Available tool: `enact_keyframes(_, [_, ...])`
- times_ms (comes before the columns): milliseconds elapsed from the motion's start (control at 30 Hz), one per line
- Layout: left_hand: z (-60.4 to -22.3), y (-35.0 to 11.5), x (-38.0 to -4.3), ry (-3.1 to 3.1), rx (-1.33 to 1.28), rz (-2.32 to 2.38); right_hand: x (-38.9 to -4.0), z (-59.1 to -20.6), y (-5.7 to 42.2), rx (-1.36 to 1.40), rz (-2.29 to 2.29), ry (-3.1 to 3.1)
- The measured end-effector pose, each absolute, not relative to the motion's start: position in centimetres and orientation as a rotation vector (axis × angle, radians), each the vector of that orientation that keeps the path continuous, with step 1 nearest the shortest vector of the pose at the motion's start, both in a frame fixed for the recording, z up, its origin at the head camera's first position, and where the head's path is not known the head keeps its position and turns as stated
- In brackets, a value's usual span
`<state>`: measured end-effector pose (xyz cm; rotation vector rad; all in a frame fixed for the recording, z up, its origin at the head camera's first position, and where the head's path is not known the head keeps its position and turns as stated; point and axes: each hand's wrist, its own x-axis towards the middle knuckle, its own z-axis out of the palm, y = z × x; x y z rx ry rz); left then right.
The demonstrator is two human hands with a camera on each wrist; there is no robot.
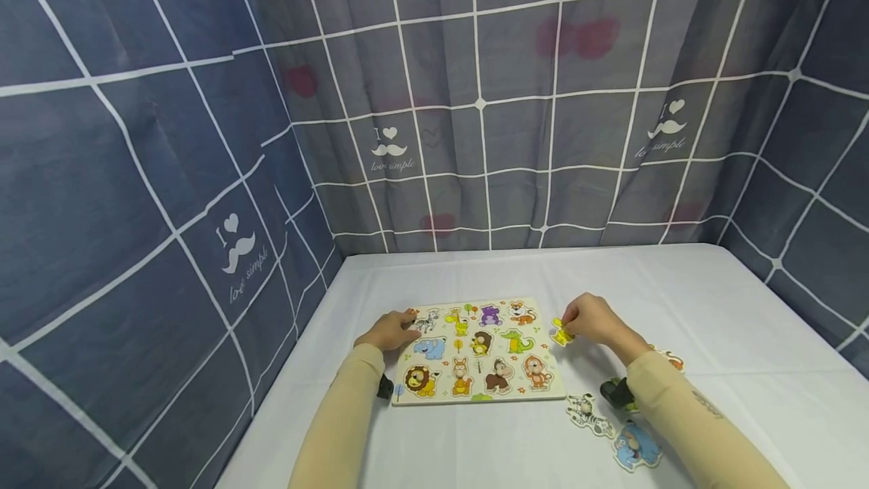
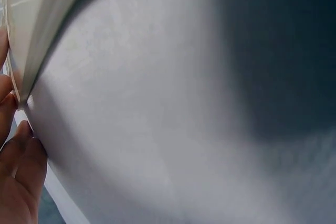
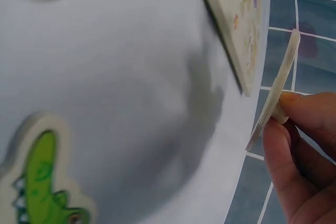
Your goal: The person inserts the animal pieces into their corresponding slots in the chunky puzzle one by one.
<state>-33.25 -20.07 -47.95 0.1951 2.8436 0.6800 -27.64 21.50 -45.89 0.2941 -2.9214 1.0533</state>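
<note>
A wooden animal puzzle board lies flat on the table. My left hand rests at its left edge, fingertips on the top beside the printed zebra. In the left wrist view those fingers appear by a board corner. My right hand holds a yellow animal puzzle piece just off the board's right edge. Seen edge-on in the right wrist view, the piece is raised above the table, with thumb and fingers pinching the knob on its back. Its picture is partly covered by the hand.
Loose pieces lie to the right: a zebra, a blue elephant, a green crocodile and an orange animal piece partly behind the right forearm. White cloth covers the table; grey grid-patterned curtains hang behind and beside it.
</note>
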Motion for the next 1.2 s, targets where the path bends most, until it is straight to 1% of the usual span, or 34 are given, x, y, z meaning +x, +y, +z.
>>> enact_keyframes(367, [-47.8, -20.0, -33.1, 2.842, 0.2, 0.673, -28.7, -45.0, 19.8, 0.278, 1.081, -2.956])
enact_keyframes(567, [-48.1, -20.1, -33.3, 2.845, 0.243, 0.676, -29.1, -45.0, 18.9, 0.328, 1.09, -2.928])
enact_keyframes(900, [-47.8, -20.0, -32.9, 2.85, 0.24, 0.668, -29.9, -45.1, 17.8, 0.44, 1.1, -2.887])
enact_keyframes(1200, [-47.9, -20.0, -33.1, 2.843, 0.178, 0.665, -30.6, -45.2, 16.1, 0.5, 1.126, -2.857])
